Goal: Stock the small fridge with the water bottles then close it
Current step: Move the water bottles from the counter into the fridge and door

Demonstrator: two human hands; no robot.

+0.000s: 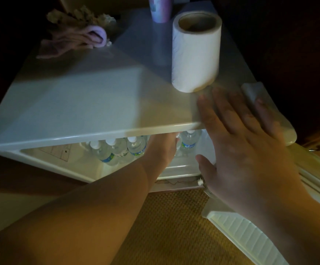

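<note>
I look down on a small white fridge (79, 104) whose door (251, 240) stands open to the right. Several clear water bottles with white caps and blue labels stand inside, among them one at the left (102, 153), one in the middle (136, 148) and one at the right (188, 142). My left hand (161, 150) reaches into the fridge between them, fingers curled round a bottle whose cap shows just under the fridge's top edge. My right hand (247, 150) is flat, fingers spread, over the front right corner of the fridge and the top of the door.
On the fridge top stand a roll of white paper (195, 52) close to my right fingertips, a purple cup (160, 8) at the back, and a crumpled pink cloth (75, 41) at the back left. Brown carpet (165, 217) lies below. The surroundings are dark.
</note>
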